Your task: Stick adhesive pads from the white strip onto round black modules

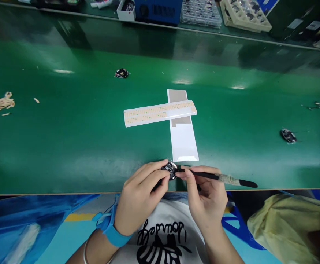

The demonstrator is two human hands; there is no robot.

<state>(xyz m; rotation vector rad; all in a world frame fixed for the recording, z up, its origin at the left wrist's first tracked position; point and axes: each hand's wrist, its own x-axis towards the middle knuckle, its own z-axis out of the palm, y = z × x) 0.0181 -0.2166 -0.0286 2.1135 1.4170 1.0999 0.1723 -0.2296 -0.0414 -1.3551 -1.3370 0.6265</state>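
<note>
Head view: the left hand (pixel 142 194), nearly closed, pinches a small round black part (pixel 172 170) between fingertips and thumb at the near edge of the green table (pixel 74 143). From that part, the right hand (pixel 208 196) is at 4 o'clock, fingers curled and closed around a slim black tool (pixel 206 175) with a wrapped section, its tip at the part's 3 o'clock side. A white sheet (pixel 184 141) lies at 12 o'clock, with a dotted strip (pixel 151 113) across it. Another round part (pixel 121 73) sits at 11 o'clock, one more (pixel 289 135) between 2 and 3, and a pale pile of bits (pixel 3 102) near 10 o'clock
</note>
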